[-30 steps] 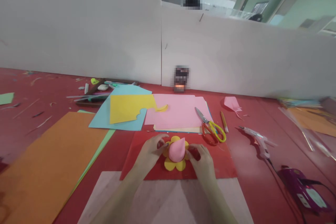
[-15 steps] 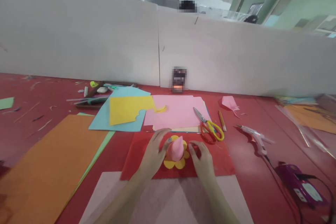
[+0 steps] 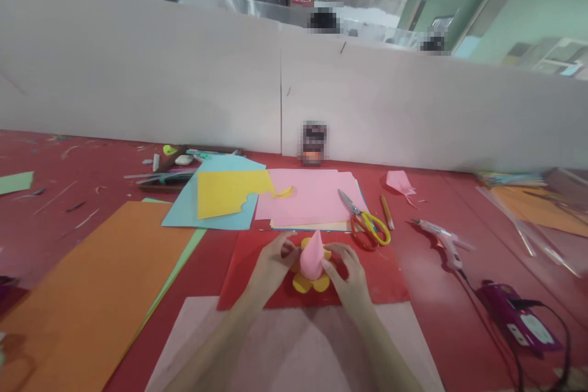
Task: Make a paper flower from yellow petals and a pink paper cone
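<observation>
A pink paper cone stands point up on the middle of a yellow paper flower with round petals. Both rest on a red paper sheet. My left hand is at the flower's left side, its fingers curled and its thumb and fingertips against the cone and petal edge. On the opposite side, my right hand has its thumb pressed to the cone's lower right, with the forefinger bent over the petals behind. The hands hide the side petals in part.
Beyond the red sheet lie yellow paper, pink sheets and scissors. A glue gun, its cord and a purple device are at right. Orange paper covers the left. A white partition bounds the back.
My right hand has moved left, from beside the flower onto the cone. The cone now stands straighter. My left hand's fingers have curled in more. The camera view has shifted slightly.
</observation>
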The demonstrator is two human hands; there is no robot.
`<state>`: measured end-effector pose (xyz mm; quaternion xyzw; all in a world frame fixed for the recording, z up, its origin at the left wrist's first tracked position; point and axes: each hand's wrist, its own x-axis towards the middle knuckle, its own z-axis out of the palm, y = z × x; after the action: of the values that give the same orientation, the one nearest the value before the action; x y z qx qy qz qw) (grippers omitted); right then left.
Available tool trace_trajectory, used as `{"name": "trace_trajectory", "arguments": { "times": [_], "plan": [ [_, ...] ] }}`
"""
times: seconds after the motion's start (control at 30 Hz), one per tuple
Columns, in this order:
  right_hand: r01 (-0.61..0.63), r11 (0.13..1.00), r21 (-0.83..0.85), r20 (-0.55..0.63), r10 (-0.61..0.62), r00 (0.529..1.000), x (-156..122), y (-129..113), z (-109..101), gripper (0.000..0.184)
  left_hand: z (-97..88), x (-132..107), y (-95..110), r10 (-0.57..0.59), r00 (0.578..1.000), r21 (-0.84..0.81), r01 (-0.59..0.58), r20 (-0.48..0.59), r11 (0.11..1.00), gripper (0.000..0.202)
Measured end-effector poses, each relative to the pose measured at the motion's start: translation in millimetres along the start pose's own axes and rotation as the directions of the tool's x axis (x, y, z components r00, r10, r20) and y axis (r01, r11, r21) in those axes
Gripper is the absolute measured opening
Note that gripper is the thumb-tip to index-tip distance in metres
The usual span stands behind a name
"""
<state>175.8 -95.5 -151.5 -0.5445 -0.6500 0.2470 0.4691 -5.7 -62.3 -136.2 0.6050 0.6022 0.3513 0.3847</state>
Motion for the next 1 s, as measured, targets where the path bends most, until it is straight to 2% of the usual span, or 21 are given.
{"name": "trace_trajectory", "arguments": {
  "times": [0.1, 0.2, 0.27, 0.33, 0.43, 0.53, 0.6, 0.73, 0.87, 1.0],
  "plan": [
    [-0.052, 0.999, -0.009, -0.053, 0.052, 0.997, 0.9, 1.3, -1.1, 0.024, -4.8, 0.9, 1.6, 0.101, 0.99, 0.09, -0.093, -0.095, 0.992, 0.024],
    [-0.178, 0.984, -0.007, -0.114, 0.176, 0.978, 1.3, 3.5, -3.6, 0.026, -9.4, -0.3, 5.3, 0.159, 0.985, 0.11, -0.151, -0.065, 0.982, 0.025],
    [-0.21, 0.977, 0.022, -0.123, 0.211, 0.97, 0.7, 4.9, -5.5, 0.027, -9.5, -1.8, 6.9, 0.163, 0.986, 0.092, -0.158, -0.043, 0.983, 0.025],
    [-0.155, 0.987, 0.05, -0.109, 0.16, 0.981, -0.1, 4.3, -7.0, 0.027, -7.8, -3.1, 7.3, 0.163, 0.986, 0.088, -0.158, -0.047, 0.984, 0.026],
    [-0.001, 1.0, 0.025, -0.051, 0.003, 0.999, 0.3, -3.3, -6.8, 0.029, -5.3, -4.2, 6.4, 0.144, 0.988, 0.104, -0.138, -0.061, 0.985, 0.026],
    [0.108, 0.992, -0.07, -0.006, -0.109, 0.994, 4.0, -18.2, -3.2, 0.038, -5.6, -4.7, 5.9, 0.057, 0.994, 0.137, -0.044, -0.091, 0.99, 0.027],
    [0.126, 0.986, -0.114, 0.011, -0.125, 0.992, 8.5, -28.1, -1.0, 0.034, -7.5, -4.8, 6.4, -0.007, 0.995, 0.14, 0.02, -0.097, 0.99, 0.028],
    [0.005, 0.996, -0.084, 0.02, -0.003, 1.0, 23.9, -36.9, -5.2, 0.021, -12.5, -4.3, 10.1, -0.055, 0.992, 0.125, 0.069, -0.111, 0.99, 0.028],
    [-0.172, 0.98, 0.103, 0.063, 0.166, 0.984, 45.4, -30.0, -17.1, 0.028, -14.0, -4.6, 16.7, -0.098, 0.981, 0.01, 0.101, -0.166, 0.995, 0.03],
    [-0.184, 0.939, 0.291, 0.109, 0.158, 0.981, 56.3, -17.0, -15.2, 0.032, -11.1, -6.6, 20.1, -0.074, 0.99, -0.137, 0.058, -0.118, 0.989, 0.029]
  ]
}}
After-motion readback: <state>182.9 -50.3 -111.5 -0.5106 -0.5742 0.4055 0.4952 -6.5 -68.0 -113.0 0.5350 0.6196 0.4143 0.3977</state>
